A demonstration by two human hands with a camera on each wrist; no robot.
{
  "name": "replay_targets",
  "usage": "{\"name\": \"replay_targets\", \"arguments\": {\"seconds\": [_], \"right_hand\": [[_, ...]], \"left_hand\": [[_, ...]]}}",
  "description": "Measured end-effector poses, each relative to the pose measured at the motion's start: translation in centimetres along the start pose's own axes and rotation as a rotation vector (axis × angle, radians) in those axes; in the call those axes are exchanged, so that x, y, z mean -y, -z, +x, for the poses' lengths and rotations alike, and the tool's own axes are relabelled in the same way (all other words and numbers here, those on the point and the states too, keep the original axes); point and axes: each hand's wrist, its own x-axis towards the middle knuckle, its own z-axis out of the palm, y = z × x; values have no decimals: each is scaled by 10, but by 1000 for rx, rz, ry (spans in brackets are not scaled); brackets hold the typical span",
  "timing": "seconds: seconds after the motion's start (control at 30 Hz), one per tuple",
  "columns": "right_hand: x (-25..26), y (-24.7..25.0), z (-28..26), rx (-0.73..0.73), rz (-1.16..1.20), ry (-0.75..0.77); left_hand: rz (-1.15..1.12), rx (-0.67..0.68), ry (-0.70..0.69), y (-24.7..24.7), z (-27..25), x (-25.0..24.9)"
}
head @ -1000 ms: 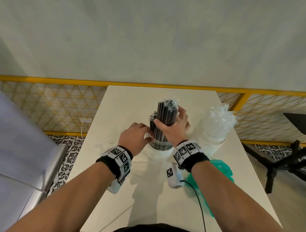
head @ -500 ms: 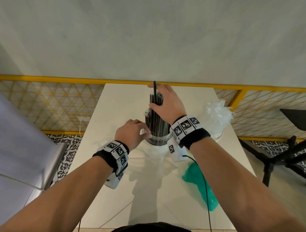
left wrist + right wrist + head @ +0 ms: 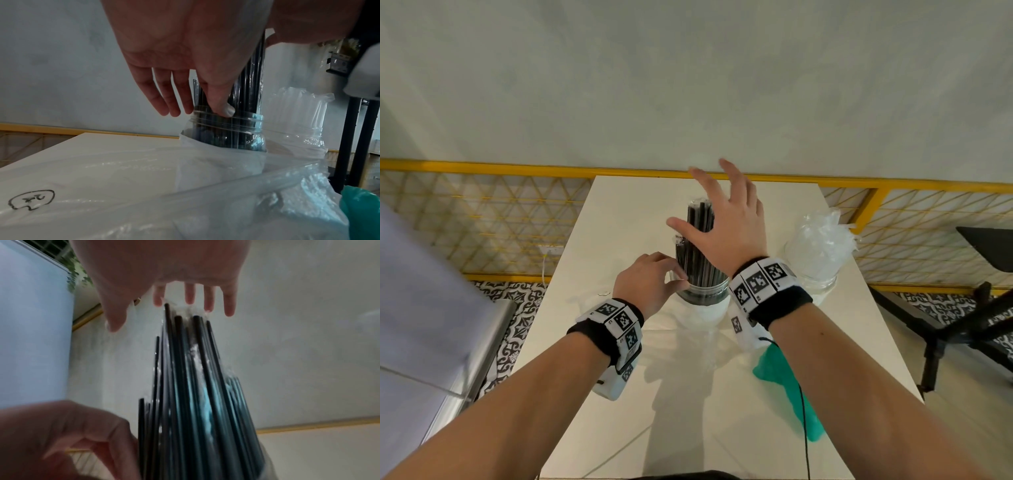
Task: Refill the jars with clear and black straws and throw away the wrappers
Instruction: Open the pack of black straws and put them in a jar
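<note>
Black straws (image 3: 697,253) stand bundled in a clear jar (image 3: 702,294) at the middle of the white table (image 3: 626,212); some clear film still clings round their tops (image 3: 195,394). My left hand (image 3: 654,282) is at the jar's rim (image 3: 226,129), thumb and forefinger pinching it, thumb tip (image 3: 228,110) against the straws (image 3: 251,91). My right hand (image 3: 722,212) hovers just above the straw tips, fingers (image 3: 229,305) spread and holding nothing. A second jar (image 3: 815,287) at the right holds clear straws (image 3: 822,240). A clear wrapper (image 3: 705,322) lies in front of the jars.
A green plastic bag (image 3: 784,387) lies on the table's right front, under my right forearm. A yellow mesh railing (image 3: 482,168) runs behind the table. Black furniture legs (image 3: 962,329) stand at the right, and a grey metal unit (image 3: 421,308) stands at the left.
My right hand let go of the black straw bundle, rose above it and spread its fingers. The straws now stand in the jar. The left hand stayed at the rim.
</note>
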Motion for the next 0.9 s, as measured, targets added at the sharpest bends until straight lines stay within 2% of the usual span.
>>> {"name": "replay_targets", "arguments": {"seconds": [0.1, 0.13, 0.23, 0.33, 0.4, 0.47, 0.6, 0.67, 0.77, 0.83, 0.9], "right_hand": [[1, -1, 9, 274, -43, 34], [0, -2, 10, 317, -29, 31], [-1, -3, 12, 285, 55, 88], [2, -6, 7, 75, 38, 225], [0, -14, -5, -8, 20, 241], [-6, -30, -23, 49, 36, 207], [-17, -48, -54, 270, -192, 249], [-16, -38, -53, 291, -82, 192], [-21, -27, -46, 231, -2, 9], [-26, -24, -40, 361, 107, -102], [-29, -25, -36, 465, 218, -144]], "left_hand": [[8, 8, 13, 0, 0, 0], [11, 10, 14, 1, 0, 0], [9, 13, 21, 2, -1, 1], [-7, 14, 26, 2, 0, 1], [-8, 11, 22, 2, 0, 0], [1, 11, 16, 1, 0, 1], [-5, 1, 26, 1, 0, 2], [-5, -4, 21, 1, 0, 1], [-21, 5, 25, 1, -1, 2], [-47, 13, 37, -1, 0, 3], [-63, 16, 42, -2, 0, 5]]}}
